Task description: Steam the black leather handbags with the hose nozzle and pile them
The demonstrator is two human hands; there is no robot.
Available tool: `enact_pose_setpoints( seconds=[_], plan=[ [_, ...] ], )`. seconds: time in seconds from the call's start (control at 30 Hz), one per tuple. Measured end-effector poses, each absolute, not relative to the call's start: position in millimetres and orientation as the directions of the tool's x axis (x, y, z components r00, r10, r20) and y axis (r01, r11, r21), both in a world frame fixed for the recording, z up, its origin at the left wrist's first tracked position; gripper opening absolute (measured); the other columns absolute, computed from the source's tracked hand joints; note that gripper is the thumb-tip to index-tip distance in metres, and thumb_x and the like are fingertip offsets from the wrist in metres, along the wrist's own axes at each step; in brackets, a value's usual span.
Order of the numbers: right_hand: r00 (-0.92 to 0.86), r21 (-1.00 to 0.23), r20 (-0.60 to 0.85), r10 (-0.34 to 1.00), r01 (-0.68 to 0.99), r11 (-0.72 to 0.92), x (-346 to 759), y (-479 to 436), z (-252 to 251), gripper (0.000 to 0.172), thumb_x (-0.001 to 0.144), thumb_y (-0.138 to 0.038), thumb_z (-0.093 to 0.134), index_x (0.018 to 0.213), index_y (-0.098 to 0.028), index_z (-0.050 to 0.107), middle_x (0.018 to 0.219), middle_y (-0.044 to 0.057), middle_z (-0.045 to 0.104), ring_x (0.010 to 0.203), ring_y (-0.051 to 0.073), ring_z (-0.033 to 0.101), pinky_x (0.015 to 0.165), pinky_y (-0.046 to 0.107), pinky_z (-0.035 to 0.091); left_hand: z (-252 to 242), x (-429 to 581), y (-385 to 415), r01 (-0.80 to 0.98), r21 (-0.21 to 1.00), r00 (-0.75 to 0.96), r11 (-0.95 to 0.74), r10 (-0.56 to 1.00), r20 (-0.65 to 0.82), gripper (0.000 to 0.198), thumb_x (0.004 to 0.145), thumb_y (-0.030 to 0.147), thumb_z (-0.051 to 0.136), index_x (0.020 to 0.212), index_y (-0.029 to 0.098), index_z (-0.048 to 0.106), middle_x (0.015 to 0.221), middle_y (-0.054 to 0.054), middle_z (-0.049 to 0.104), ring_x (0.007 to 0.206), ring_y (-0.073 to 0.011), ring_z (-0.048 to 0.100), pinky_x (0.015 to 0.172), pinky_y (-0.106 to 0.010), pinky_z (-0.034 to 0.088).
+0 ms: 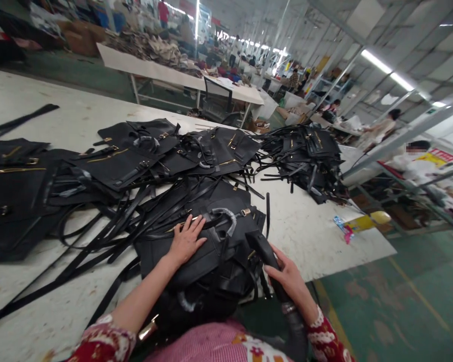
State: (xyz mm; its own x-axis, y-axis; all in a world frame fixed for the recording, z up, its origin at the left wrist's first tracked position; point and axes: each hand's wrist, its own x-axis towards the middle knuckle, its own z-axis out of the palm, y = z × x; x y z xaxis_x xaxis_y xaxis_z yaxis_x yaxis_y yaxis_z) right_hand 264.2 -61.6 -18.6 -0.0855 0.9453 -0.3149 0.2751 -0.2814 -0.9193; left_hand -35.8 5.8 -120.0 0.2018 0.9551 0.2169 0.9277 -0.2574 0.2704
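My left hand [185,239] lies flat with fingers spread on a black leather bag [207,251] at the near edge of the white table [317,236]. The bag has gold zips, buckles and a plastic-wrapped handle [226,217]. My right hand [290,281] is closed round a black tool handle [264,251] with a hose that runs down past my wrist. The tool's tip rests against the bag's right side. Black straps [109,226] trail off to the left of the bag.
More black bag panels [143,151] and another heap [309,156] cover the table's middle and far right. A coloured packet [343,226] lies near the right edge. Other people work at tables and racks behind and to the right. Green floor lies right of the table.
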Motion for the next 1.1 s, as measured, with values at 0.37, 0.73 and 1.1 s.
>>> enact_pose_setpoints(
  seconds=[0.37,0.73,1.1],
  plan=[
    [-0.031,-0.932,-0.308,0.951,0.209,-0.295,261,-113,-14,0.069,0.075,-0.032,0.063,0.134,-0.017,0.030,0.088,0.004,0.063,0.053,0.016,0.054,0.047,0.027,0.045,-90,78,-64,0.673,0.728,0.305,-0.131,0.946,-0.112,0.043,0.076,0.016,0.041,0.119,0.012,0.046,0.108,-0.012,0.056,0.100,-0.0219,0.051,0.088,-0.036,0.037],
    [-0.270,-0.926,-0.287,0.919,0.324,-0.194,243,-90,4,0.061,0.072,-0.018,0.056,0.130,-0.022,0.038,0.089,0.001,0.063,0.055,0.015,0.054,0.049,0.025,0.045,-71,65,-104,0.541,0.671,0.667,-0.506,0.745,0.024,0.022,0.077,0.017,0.047,0.096,0.020,0.058,0.097,-0.006,0.060,0.093,-0.0190,0.053,0.086,-0.035,0.040],
    [-0.419,-0.937,-0.343,0.841,0.213,-0.276,212,-58,-49,0.062,0.068,-0.017,0.059,0.128,-0.022,0.042,0.085,0.001,0.063,0.042,0.009,0.046,0.038,0.019,0.039,-131,-33,-120,0.960,0.211,0.152,-0.186,0.974,0.169,0.068,0.069,0.007,0.045,0.133,0.025,0.031,0.142,-0.007,0.026,0.131,-0.0317,0.016,0.100,-0.059,0.014]
  ],
)
